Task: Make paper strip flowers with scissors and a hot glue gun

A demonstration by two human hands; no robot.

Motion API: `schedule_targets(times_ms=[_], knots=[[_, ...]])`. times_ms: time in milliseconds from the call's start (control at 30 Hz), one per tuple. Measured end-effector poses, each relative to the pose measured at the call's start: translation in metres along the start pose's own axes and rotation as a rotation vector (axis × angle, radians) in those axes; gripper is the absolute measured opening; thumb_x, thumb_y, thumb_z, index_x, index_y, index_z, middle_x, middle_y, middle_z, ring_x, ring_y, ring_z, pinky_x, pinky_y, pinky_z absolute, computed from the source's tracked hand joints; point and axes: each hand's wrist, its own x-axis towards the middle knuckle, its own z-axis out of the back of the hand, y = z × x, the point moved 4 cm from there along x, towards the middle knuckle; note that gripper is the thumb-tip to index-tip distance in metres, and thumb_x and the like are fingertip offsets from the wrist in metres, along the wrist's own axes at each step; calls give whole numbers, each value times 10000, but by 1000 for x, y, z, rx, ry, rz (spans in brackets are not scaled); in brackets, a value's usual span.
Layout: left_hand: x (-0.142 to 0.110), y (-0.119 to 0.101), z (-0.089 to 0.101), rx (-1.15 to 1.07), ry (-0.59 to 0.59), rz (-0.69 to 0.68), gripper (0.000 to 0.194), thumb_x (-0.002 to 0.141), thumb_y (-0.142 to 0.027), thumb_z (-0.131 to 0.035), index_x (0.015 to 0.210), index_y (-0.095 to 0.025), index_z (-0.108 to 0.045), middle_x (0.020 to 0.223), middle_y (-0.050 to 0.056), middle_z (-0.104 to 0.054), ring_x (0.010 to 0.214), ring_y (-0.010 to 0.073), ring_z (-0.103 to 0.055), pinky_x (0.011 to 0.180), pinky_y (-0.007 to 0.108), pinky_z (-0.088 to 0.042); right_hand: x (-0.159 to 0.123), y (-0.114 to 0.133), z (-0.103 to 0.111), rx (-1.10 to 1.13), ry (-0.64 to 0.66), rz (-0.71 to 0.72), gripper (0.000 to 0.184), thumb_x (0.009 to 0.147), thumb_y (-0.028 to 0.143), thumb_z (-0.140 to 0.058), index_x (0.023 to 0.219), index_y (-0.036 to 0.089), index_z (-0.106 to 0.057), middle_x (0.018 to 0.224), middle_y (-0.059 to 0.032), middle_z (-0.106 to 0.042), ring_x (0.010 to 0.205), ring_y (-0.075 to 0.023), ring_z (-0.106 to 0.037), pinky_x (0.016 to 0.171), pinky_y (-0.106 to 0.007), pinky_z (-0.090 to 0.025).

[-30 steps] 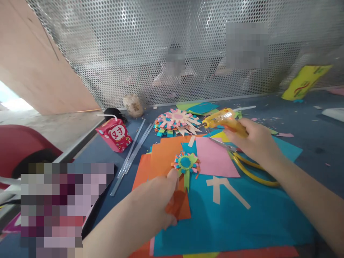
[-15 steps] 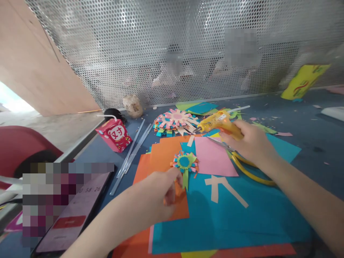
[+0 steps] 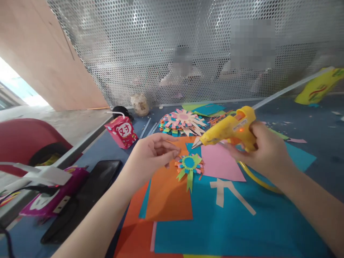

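Note:
My right hand [image 3: 264, 150] is wrapped round the grip of a yellow hot glue gun [image 3: 228, 129], its metal nozzle aimed down and left, an orange light lit on its side. A long clear glue stick [image 3: 292, 87] sticks out of its back. To the left, my left hand [image 3: 156, 152] is raised over orange paper [image 3: 169, 200], thumb and fingertips pinched together; I cannot make out whether anything small is in them. Just below the nozzle lies a paper rosette [image 3: 189, 163] with a blue centre, fringed edges and green tails. Yellow-handled scissors [image 3: 258, 181] lie partly hidden beneath my right hand.
Larger fringed rosettes [image 3: 182, 118] are piled behind. Blue paper [image 3: 231, 229], a pink sheet [image 3: 219, 161] and cream strips [image 3: 220, 193] lie in front. At left are a red drink carton [image 3: 122, 132], a dark phone [image 3: 83, 200] and a power strip [image 3: 53, 200]. A perforated metal screen [image 3: 161, 46] stands behind.
My left hand has lifted away from the rosette, which now shows a second green tail. The glue gun has come up and nearer, its glue stick swinging into fuller view. The phone screen has gone dark.

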Motion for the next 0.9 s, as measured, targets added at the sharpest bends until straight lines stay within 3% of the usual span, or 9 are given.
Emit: schedule_targets(times_ms=[333,733,900], knots=[[2,-1,0,-2,-5,22,188,679,-201,-669,850,-155,-603,687,25,-685,612,154,-650,418,190,-462,-3,3,1,-56,59,22,298,660,464,-562,726,248,-369,648,-33,-478,567,-213,-520,454,-286,-304],[3,-1,-1,-10,5,44,174,689,-164,-678,831,-136,-580,647,6,-659,601,127,-637,416,155,-461,-4,10,2,-171,-122,418,282,802,439,-499,745,238,-309,595,40,-340,467,-121,-351,396,-238,-256],[2,-1,-1,-20,8,48,177,702,-170,-673,845,-129,-577,669,12,-660,608,120,-635,415,147,-462,-4,8,0,-166,-135,459,276,831,482,-461,787,231,-354,612,36,-364,487,-125,-383,394,-233,-275]])
